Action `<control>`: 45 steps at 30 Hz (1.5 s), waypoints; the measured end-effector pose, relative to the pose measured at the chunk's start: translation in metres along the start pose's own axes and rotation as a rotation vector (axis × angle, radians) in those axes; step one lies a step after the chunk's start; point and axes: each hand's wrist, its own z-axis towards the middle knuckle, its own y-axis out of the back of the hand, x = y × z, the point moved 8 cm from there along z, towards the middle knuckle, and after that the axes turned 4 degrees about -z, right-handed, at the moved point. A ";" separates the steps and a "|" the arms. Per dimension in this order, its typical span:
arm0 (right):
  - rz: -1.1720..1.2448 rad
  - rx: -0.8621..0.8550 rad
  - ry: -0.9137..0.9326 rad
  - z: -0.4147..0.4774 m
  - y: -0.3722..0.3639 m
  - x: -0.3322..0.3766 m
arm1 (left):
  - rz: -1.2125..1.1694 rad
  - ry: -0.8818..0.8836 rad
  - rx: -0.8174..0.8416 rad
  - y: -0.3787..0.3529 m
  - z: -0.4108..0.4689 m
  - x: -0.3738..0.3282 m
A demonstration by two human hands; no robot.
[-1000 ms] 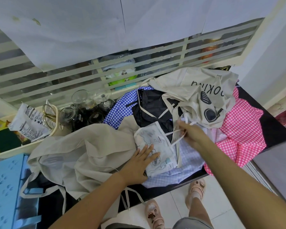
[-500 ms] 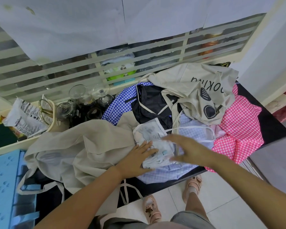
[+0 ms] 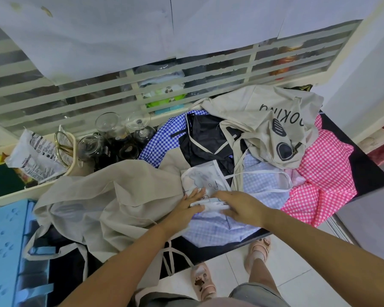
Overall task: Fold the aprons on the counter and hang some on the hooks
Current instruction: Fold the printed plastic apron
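Head view: white apron point(image 3: 205, 181) is held near the counter's point(image 3: 220, 248) front edge.
Its long axis is pointed backward; left hand point(image 3: 190, 207) fingers are pressed flat together, right hand point(image 3: 239, 208) grip cannot be told.

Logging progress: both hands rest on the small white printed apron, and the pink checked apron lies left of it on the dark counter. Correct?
Not quite. The head view shows the pink checked apron right of the small white printed apron, not left. The left hand and right hand do rest on the white one, on the dark counter.
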 end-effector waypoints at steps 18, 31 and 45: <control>0.158 0.037 -0.191 0.039 0.006 -0.030 | 0.100 -0.172 -0.545 0.035 -0.020 -0.026; -0.338 -0.414 0.026 0.023 0.003 0.010 | 0.204 0.156 -0.343 0.048 0.029 -0.020; -0.299 -0.189 0.021 0.033 -0.003 -0.002 | -0.018 0.347 -0.186 0.050 0.031 -0.010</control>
